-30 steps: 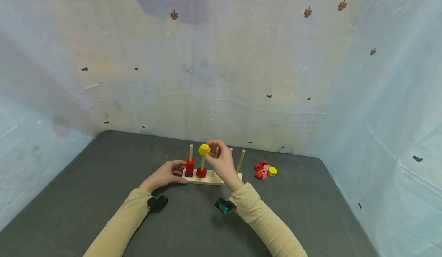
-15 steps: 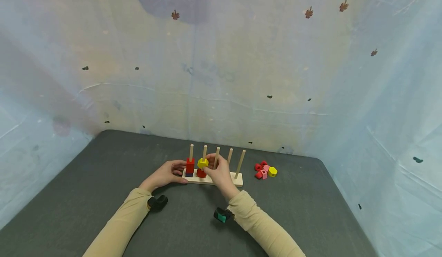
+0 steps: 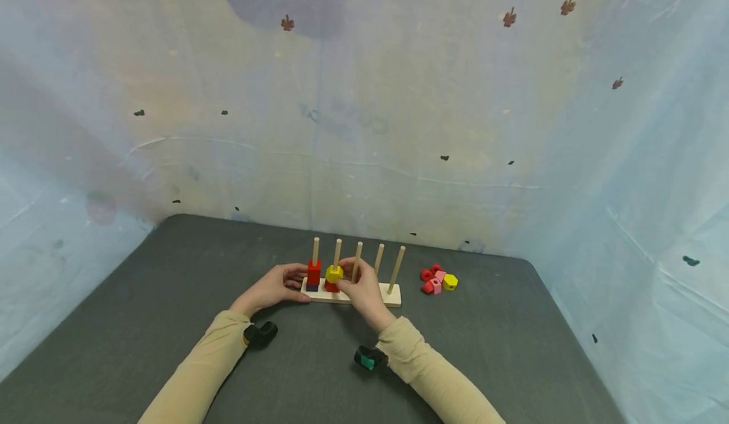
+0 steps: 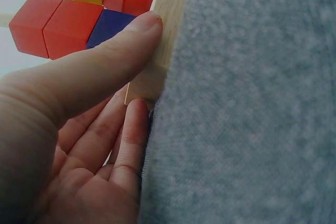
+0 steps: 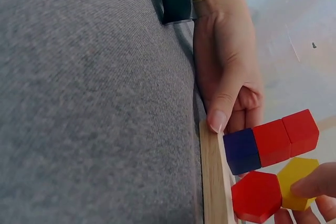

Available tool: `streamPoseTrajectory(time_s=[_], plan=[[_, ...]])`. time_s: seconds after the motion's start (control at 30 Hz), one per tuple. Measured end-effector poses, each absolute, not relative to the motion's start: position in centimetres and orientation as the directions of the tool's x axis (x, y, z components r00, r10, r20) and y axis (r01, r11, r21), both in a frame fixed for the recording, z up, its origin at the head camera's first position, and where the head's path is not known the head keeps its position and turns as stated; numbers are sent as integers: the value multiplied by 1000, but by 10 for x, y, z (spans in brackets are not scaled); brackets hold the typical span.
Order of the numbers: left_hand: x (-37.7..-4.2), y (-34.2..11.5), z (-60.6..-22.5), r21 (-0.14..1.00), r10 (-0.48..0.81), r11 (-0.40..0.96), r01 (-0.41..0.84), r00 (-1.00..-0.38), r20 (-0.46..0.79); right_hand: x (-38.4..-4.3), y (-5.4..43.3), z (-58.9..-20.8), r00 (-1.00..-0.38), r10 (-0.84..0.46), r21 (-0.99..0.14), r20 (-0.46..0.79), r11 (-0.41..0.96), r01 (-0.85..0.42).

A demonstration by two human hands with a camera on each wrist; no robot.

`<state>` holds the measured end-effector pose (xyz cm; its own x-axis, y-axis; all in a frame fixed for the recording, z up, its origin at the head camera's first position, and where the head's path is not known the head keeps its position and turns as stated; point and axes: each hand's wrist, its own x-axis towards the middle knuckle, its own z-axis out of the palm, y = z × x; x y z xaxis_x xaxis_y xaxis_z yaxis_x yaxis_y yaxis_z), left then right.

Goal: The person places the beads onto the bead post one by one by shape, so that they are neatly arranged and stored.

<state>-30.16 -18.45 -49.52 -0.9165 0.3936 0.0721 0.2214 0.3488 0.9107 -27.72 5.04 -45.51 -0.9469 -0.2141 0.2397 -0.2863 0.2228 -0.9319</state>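
A pale wooden peg board (image 3: pixel 393 297) with several upright pegs stands on the table. My left hand (image 3: pixel 277 285) holds its left end, the thumb on the front edge and the fingers round the end, as the left wrist view shows. On the leftmost peg, two red cubes (image 4: pixel 65 27) sit above a dark blue cube (image 5: pixel 242 151). The second peg bears a red hexagonal bead (image 5: pixel 257 196) at the bottom. Directly over it, a yellow hexagonal bead (image 3: pixel 334 274) is threaded on the same peg, and my right hand (image 3: pixel 363 290) pinches it, thumb (image 5: pixel 315 184) on its near side.
Right of the board lies a small pile of loose beads: red beads (image 3: pixel 427 275), pink beads (image 3: pixel 436 286) and another yellow hexagonal bead (image 3: pixel 450 282). The dark grey table (image 3: pixel 319 373) ends at a patterned curtain (image 3: pixel 364 126) behind.
My right hand has lowered the yellow bead down the second peg, from the peg's top to just over the red hexagonal bead. My left hand has stayed on the board's end.
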Motion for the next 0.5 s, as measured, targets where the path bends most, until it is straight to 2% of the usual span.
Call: streamPoseTrajectory(time_s=[0.23, 0.5], plan=[[-302, -184, -494, 909, 367, 369, 193, -929, 49, -244, 59, -422, -922, -258, -925, 289, 174, -339], [-304, -181, -495, 901, 357, 390, 191, -933, 43, -227, 84, -421, -900, -290, -890, 325, 229, -395]])
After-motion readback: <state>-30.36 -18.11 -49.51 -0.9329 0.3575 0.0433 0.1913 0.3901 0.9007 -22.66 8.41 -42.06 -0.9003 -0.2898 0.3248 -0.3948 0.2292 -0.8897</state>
